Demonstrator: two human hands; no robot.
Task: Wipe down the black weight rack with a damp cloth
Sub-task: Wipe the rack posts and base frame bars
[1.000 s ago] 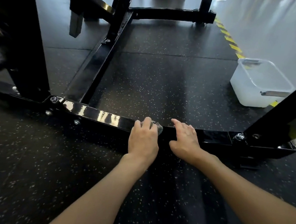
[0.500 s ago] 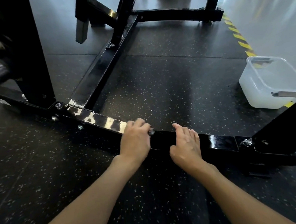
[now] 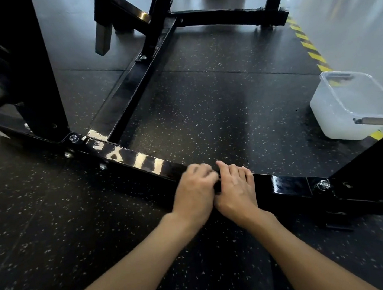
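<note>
Head view: glossy black steel weight rack (image 3: 138, 161) stood on speckled black rubber floor (image 3: 206, 113), base rail crossing frame. Left hand (image 3: 195, 195), blurred, curled on rail; grip contents could not be told. Right hand (image 3: 237, 191) lay just beside, fingers straight on rail. Translucent plastic tub (image 3: 331, 115) stood right.

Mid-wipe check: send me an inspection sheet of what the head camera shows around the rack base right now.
Surface: black speckled rubber floor, with seams between the mats.
Job's things: the rack's base bar is glossy, with bright reflections left of the hands; the cloth is not visible and may be under the left hand.
Clutter: translucent plastic tub on the floor at right, apart from the rack; contents unclear.
Grippers: left hand is motion-blurred, with fingers curled over the bar; right hand rests on the bar beside it, fingers fairly straight.
Cables: nothing seen.
Surroundings: black upright bolted at left; yellow-black hazard stripe along the mat's right edge.
</note>
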